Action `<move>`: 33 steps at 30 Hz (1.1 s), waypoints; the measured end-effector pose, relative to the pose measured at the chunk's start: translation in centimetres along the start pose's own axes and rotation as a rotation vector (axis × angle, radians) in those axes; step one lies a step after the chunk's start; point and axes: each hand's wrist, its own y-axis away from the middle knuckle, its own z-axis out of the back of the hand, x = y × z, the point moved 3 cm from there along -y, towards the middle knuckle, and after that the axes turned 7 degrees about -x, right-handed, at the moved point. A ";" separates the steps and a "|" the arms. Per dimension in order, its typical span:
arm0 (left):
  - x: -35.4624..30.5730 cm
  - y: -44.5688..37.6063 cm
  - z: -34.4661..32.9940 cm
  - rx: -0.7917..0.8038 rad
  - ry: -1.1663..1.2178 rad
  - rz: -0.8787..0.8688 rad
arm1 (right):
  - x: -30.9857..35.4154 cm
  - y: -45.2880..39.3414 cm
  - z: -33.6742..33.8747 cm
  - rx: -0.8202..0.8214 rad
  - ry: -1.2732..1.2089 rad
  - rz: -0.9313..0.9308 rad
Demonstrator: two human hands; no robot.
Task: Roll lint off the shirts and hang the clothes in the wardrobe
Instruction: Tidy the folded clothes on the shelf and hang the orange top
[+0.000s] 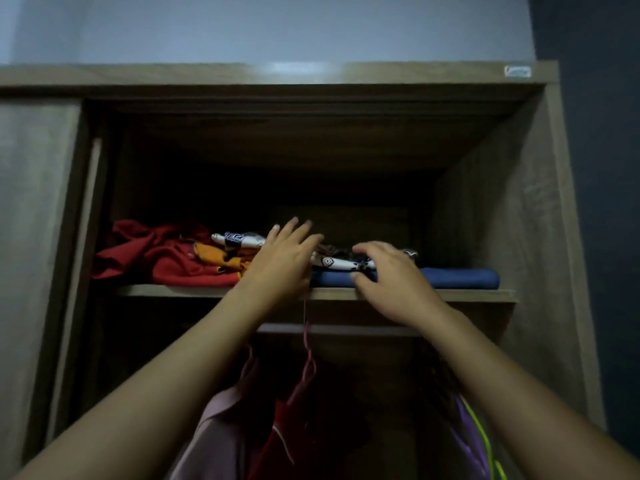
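Observation:
Both my arms reach up to the top shelf (467,295) of a wooden wardrobe. My left hand (282,259) lies with fingers spread on a white patterned garment (332,262) that sits on a folded blue garment (460,277). My right hand (391,275) curls over the front of that same stack, thumb against the blue fold. Whether it grips the cloth is unclear. A crumpled red garment (162,252) and an orange one (214,256) lie to the left on the shelf.
Under the shelf hang a pink garment (221,431) and a red one (294,441) on pink hangers (308,365); purple and green hangers (476,434) sit at the right. A sliding door (34,237) covers the left side. The scene is dim.

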 end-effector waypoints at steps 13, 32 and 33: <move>2.1 -1.7 -1.4 -0.164 0.042 0.022 | -0.7 -3.7 -0.1 0.157 0.119 -0.001; -1.7 -8.1 -4.8 0.197 0.167 0.036 | -9.2 -10.4 3.3 0.216 0.678 -0.155; -2.6 -8.4 -4.8 0.213 0.205 0.019 | -9.3 -10.2 4.0 0.197 0.722 -0.154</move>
